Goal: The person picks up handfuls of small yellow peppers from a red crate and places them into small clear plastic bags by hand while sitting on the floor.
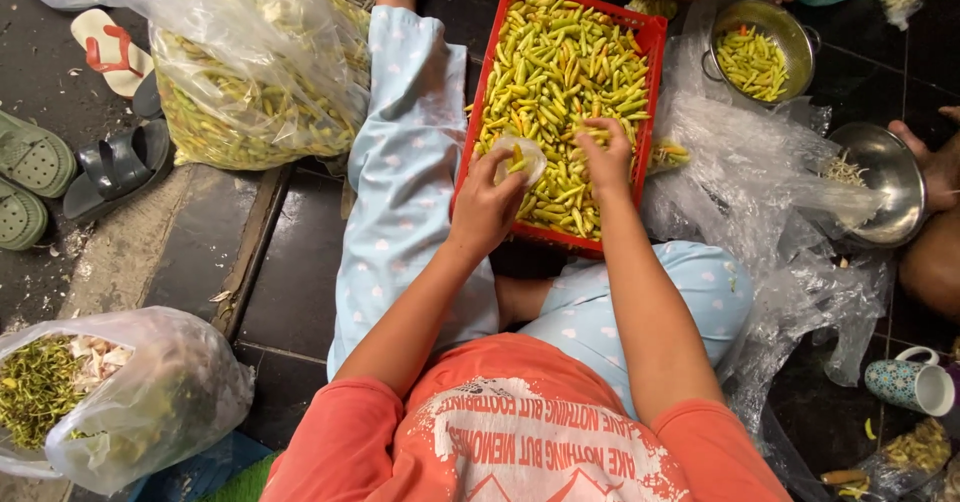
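One red crate (652, 37) of yellow-green chillies sat under the two hands, the left hand (487, 205) and the right hand (607, 154); the chillies were too many to count. One small clear bag (528, 155) was in the left hand. Right of the hands stood two metal bowls, one colander (790, 24) with chillies and one steel bowl (890, 177). One patterned mug (912, 382) stood further right and nearer. Left of the hands lay two large plastic bags, one of chillies (250, 72) and one of stems (130, 402). Four sandals showed at far left: one white flip-flop (112, 50), one dark sandal (118, 167), two green ones (30, 177).
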